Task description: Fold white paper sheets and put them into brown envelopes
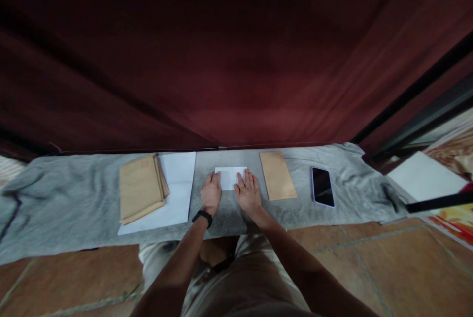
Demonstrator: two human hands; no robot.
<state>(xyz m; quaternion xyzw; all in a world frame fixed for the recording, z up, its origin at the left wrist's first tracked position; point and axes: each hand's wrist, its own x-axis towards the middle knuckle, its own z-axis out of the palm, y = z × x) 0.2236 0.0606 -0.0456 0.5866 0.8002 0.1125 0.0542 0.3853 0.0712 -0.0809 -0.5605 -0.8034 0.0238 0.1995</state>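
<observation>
A small folded sheet of white paper (228, 179) lies flat on the grey cloth between my hands. My left hand (211, 194), with a black band on its wrist, has its fingers bent and closed at the paper's left edge. Stretched out over the right end of the same paper, the fingers of my right hand (248, 194) are apart and press down flat. Just right of that hand is a single brown envelope (279, 176). Farther left, a stack of brown envelopes (141, 184) rests partly on large white sheets (181, 184).
The grey cloth (99, 199) covers a long narrow surface. A phone (322, 187) lies toward its right side. Dark red fabric (236, 85) rises behind the far edge. Black bars and a white board (424, 179) stand at the right, above a tiled floor (399, 263).
</observation>
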